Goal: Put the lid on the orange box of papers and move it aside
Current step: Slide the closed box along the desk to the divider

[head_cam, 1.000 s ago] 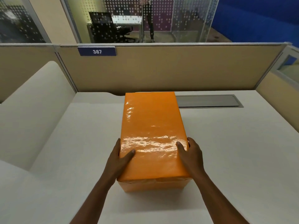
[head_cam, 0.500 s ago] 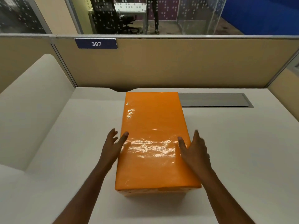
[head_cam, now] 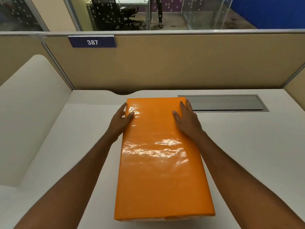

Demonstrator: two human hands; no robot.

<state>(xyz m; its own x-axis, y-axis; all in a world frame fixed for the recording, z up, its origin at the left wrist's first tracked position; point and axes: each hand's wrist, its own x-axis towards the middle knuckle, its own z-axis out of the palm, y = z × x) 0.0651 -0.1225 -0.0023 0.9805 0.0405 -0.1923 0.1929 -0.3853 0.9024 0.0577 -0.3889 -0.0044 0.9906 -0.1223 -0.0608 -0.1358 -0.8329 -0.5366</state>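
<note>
The orange box [head_cam: 161, 162] lies lengthwise on the white desk [head_cam: 247, 154], its glossy orange lid covering the top. A thin strip of the box body shows under the lid at the near edge. My left hand [head_cam: 119, 123] rests against the far left edge of the lid, thumb on top and fingers down the side. On the far right corner my right hand [head_cam: 186, 119] lies flat, fingers spread over the edge. The papers inside are hidden.
A grey metal cable flap [head_cam: 226, 103] is set into the desk just right of the box's far end. Beige partitions [head_cam: 165, 63] close the back and right, one bearing a blue plate "387" [head_cam: 92, 42]. A white raised panel [head_cam: 29, 104] borders the left.
Both hands have slid from the near end of the lid to its far end. The box has stayed where it was while the camera moved closer over it.
</note>
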